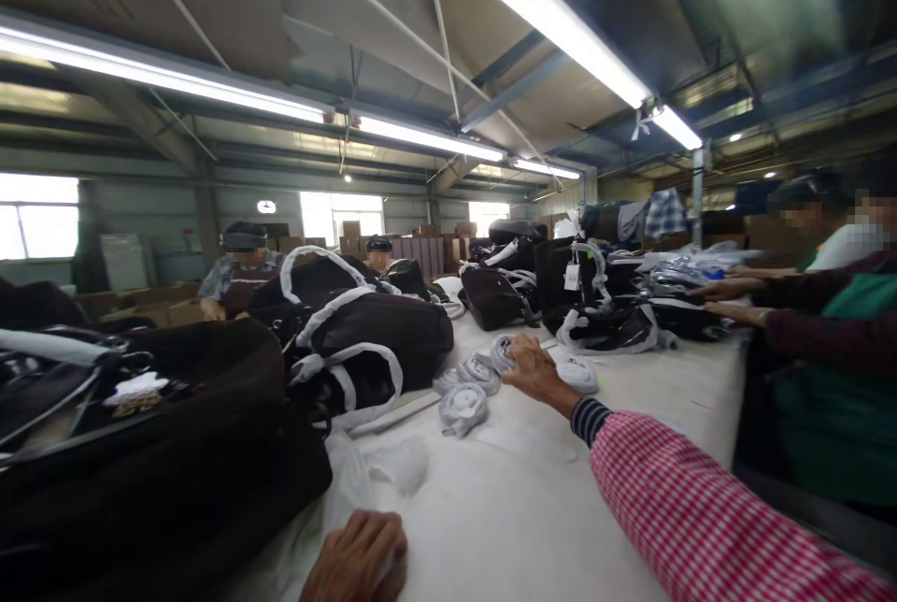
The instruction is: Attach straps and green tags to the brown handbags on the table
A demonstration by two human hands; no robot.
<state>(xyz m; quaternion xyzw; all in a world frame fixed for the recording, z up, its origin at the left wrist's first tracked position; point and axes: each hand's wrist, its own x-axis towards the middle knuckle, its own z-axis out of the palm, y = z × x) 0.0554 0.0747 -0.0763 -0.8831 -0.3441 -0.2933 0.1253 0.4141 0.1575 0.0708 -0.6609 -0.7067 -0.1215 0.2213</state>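
Note:
My right hand [536, 372] reaches out over the white table [519, 508], its fingers closed on a coiled strap [502, 353] wrapped in pale covering. Several more coiled straps [463, 408] lie just left of it, and another coil [577, 376] sits behind the wrist. Low in the view, my left hand [359, 557] rests at the table with curled fingers; whatever they may hold is hidden. Beside it lies crumpled clear plastic [396, 464]. A large black bag [161, 452] fills the left side.
Black bags with white-wrapped handles [385, 331] stand behind the coils, and more bags [571, 284] are farther back. At the right edge, a co-worker's hands [735, 303] touch a flat black piece. Another person [242, 270] is across the table.

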